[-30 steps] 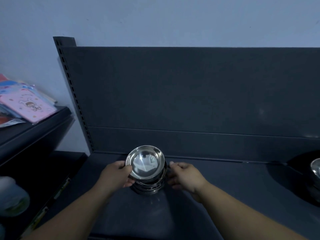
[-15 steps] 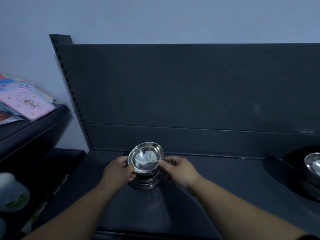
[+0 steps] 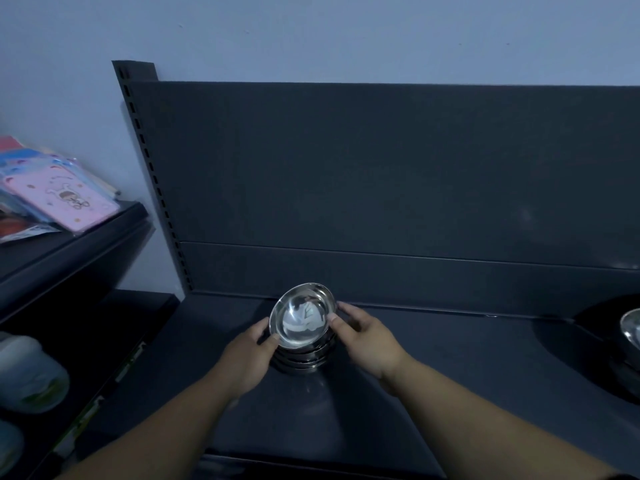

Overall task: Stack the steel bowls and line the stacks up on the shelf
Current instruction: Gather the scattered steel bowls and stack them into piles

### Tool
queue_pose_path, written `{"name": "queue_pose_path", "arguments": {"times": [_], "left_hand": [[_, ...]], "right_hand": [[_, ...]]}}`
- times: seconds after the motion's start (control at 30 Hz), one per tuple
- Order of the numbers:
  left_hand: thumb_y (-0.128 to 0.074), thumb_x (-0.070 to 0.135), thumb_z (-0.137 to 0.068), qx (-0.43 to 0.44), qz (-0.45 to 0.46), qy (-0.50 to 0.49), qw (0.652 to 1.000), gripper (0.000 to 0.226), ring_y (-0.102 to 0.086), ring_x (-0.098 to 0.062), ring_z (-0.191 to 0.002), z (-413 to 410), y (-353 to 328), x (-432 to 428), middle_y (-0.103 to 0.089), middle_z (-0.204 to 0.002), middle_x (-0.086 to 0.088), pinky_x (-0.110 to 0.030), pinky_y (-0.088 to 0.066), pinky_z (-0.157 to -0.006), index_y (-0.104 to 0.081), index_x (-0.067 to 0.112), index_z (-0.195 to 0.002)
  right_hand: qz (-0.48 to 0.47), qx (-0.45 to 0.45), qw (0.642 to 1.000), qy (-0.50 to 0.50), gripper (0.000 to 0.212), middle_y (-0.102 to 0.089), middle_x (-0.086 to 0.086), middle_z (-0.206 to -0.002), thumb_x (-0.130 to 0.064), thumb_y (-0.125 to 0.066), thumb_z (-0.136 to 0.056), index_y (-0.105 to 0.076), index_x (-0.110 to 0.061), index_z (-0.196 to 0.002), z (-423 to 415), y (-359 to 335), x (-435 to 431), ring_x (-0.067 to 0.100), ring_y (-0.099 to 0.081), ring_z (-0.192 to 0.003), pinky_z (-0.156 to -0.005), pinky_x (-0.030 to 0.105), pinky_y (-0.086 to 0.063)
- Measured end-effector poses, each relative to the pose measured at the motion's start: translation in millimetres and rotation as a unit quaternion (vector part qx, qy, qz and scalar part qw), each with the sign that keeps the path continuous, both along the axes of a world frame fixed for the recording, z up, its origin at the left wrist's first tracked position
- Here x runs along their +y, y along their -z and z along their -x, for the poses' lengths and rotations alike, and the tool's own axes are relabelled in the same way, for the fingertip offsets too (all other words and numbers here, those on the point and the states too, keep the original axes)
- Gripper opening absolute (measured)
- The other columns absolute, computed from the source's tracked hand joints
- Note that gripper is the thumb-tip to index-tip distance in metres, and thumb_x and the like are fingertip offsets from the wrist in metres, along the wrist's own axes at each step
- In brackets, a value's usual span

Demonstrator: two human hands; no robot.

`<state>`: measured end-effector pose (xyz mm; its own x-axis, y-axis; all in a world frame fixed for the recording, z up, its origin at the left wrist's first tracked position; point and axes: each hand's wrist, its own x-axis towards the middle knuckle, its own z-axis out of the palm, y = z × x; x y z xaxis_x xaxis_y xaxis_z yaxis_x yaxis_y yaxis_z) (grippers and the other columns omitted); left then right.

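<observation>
Near the shelf back, left hand at nine o'clock and right hand at three gripped the steel bowl stack; even pressure would level its tilted top bowl.

top bowl: shiny silver, whitish reflection inside
stack of bowls: silver rims, dark bands between them
shelf: dark charcoal grey, plain
back panel: dark grey, plain, one thin paler line across
post: dark grey, column of black slots
wall: pale blue-grey, plain
packet: pink, small cartoon figure, scattered dots
bowl at right edge: silver
blurred object, lower left: whitish, green tinge
</observation>
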<state>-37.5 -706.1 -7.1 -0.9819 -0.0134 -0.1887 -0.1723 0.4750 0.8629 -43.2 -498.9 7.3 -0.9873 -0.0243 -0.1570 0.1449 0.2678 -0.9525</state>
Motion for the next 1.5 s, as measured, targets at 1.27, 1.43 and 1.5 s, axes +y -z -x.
{"name": "queue_pose_path", "arguments": {"times": [1.27, 1.43, 1.5], "left_hand": [[-0.058, 0.038, -0.090, -0.086, -0.258, 0.120, 0.955, 0.027, -0.064, -0.015, -0.106, -34.9, -16.9, 109.1, -0.070, -0.113, 0.011, -0.045, -0.043, -0.103, -0.053, 0.047, -0.115], [-0.057, 0.037, -0.091, -0.094, -0.255, 0.171, 0.947, 0.031, -0.061, -0.014, -0.106, -95.8, -28.0, 202.6, -0.067, -0.112, 0.013, -0.046, -0.042, -0.103, -0.050, 0.044, -0.120], [-0.057, 0.036, -0.092, -0.107, -0.260, 0.195, 0.940, 0.032, -0.062, -0.013, -0.104, -126.3, -31.3, 247.8, -0.067, -0.112, 0.011, -0.044, -0.045, -0.100, -0.051, 0.040, -0.123]], "right_hand": [[0.201, -0.078, 0.961, 0.174, 0.042, -0.073, -0.005, -0.110, -0.059, -0.040, -0.094, -0.062, -0.032, -0.119, -90.9, -4.7, 67.0, 0.021, -0.068, -0.102, -0.085, 0.038, -0.058], [0.209, -0.048, 0.950, 0.227, 0.039, -0.074, -0.002, -0.106, -0.058, -0.041, -0.094, -0.063, -0.032, -0.114, -169.9, -9.7, 154.9, 0.023, -0.069, -0.101, -0.082, 0.039, -0.059], [0.200, -0.038, 0.945, 0.256, 0.039, -0.075, -0.004, -0.103, -0.058, -0.041, -0.094, -0.062, -0.032, -0.114, -207.5, -8.6, 197.0, 0.022, -0.069, -0.099, -0.076, 0.036, -0.058]]}}
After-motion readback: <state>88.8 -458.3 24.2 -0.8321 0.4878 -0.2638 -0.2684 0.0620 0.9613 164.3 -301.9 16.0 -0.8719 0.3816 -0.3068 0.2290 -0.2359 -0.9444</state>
